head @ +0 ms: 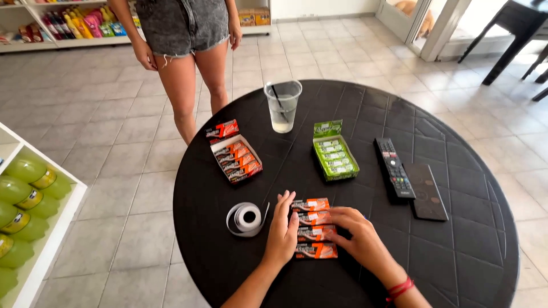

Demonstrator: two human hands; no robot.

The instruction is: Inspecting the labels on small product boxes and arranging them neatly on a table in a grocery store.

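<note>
Several orange snack packets [311,227] lie in a stacked row near the front of a round black table [456,245]. My left hand [281,231] rests flat against their left ends, fingers together. My right hand [357,234] presses on their right ends, fingertips touching the packets. Neither hand lifts anything. A red band circles my right wrist.
A tape roll [246,218] lies left of my left hand. Further back are a red display box of packets [235,154], a green one [334,153], a plastic cup with a straw [282,105], a remote [393,167] and a dark phone [425,191]. Another person's legs [188,74] stand beyond the table; bottles [23,194] fill a left shelf.
</note>
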